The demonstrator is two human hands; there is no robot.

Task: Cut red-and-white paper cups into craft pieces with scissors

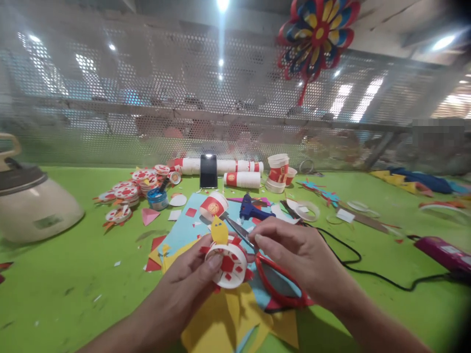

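My left hand (187, 284) is closed around a paper turtle (230, 272), its thumb pressed on the rim. The turtle has a white round shell with red patches, red legs and a yellow head (220, 230) with drawn eyes. Close to its right side, my right hand (290, 255) has thumb and forefinger pinched together; I cannot make out what is between them. Red-handled scissors (281, 289) lie under and beside that hand, blades pointing up and left. Just beyond the turtle is a cut red-and-white paper cup (213, 205).
Light blue paper (187, 220) and yellow paper scraps (213, 323) cover the green table. Behind are a blue glue gun (253, 208), a phone (208, 171), stacked cups (243, 180) and several finished turtles (127, 191). A black cable (368, 274) runs right.
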